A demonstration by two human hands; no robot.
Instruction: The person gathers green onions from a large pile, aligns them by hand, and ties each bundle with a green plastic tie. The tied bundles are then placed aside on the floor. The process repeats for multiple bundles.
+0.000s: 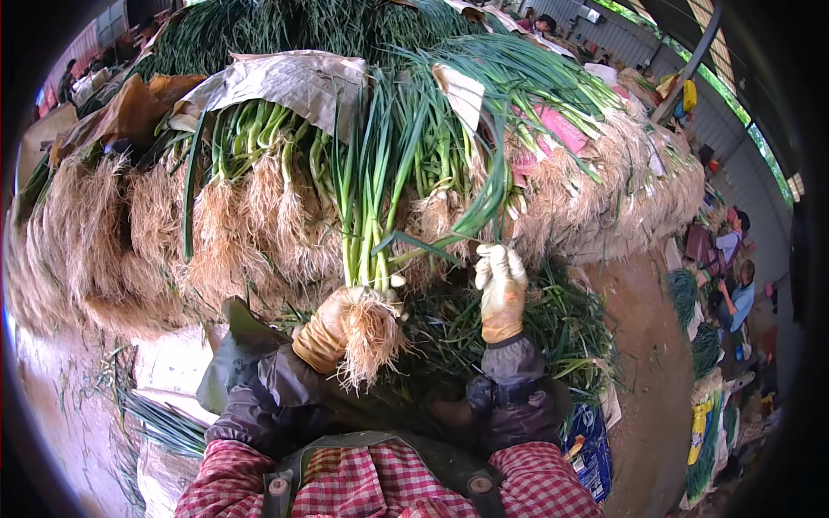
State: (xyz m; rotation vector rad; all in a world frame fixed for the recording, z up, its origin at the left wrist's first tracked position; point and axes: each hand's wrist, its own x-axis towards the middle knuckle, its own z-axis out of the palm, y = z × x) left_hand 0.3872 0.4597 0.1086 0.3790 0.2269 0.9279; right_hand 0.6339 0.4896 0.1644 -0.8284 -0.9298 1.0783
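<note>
My left hand [325, 331], in a yellowed glove, grips a bunch of green onions [368, 220] low on the white stalks. Their pale, stringy roots [372, 333] hang over the glove, and the green leaves point away from me. My right hand [502, 291], also gloved, is raised to the right of the bunch with its fingers bent. A bent outer stalk [476, 223] of the bunch arches close to its fingertips. Whether those fingers pinch a thin leaf is too fine to tell.
A long heap of green onions [557, 84] lies ahead, its roots [233, 226] facing me, partly under paper sheets [291, 81]. Stripped leaves [557, 324] pile below my right hand. A blue printed sack [590, 447] lies at right. People [738, 298] sit farther right beside onion bundles.
</note>
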